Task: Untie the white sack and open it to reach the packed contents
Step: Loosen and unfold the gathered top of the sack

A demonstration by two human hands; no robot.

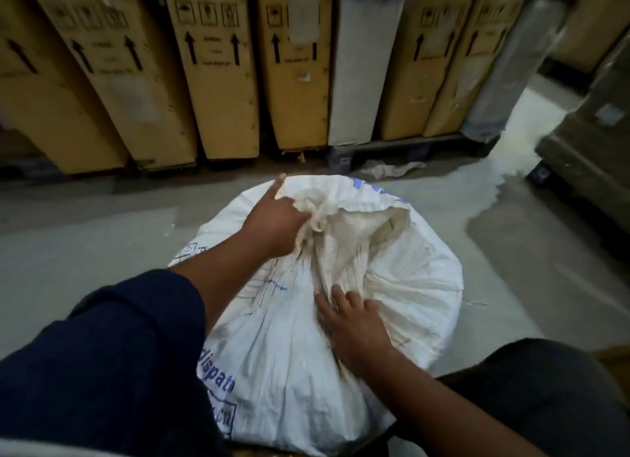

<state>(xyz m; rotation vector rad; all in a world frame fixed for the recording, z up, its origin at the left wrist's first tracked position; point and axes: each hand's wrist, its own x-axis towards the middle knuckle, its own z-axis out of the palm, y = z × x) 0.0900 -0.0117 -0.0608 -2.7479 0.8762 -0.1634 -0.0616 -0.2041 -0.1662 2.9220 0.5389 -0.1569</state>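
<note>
A large white woven sack with blue print stands on the floor right in front of me, filling the lower middle of the head view. Its neck is gathered into a bunch of folded cloth that flops away from me, its mouth partly gaping. My left hand grips the bunched cloth at its left side, index finger stretched out. My right hand lies flat on the sack just below the gathered neck, fingers spread and pressing into the pleats. The contents are hidden.
Tall cardboard cartons with arrow marks stand in a row on pallets just behind the sack. A crumpled white scrap lies on the grey floor. A dark wrapped stack is at the right.
</note>
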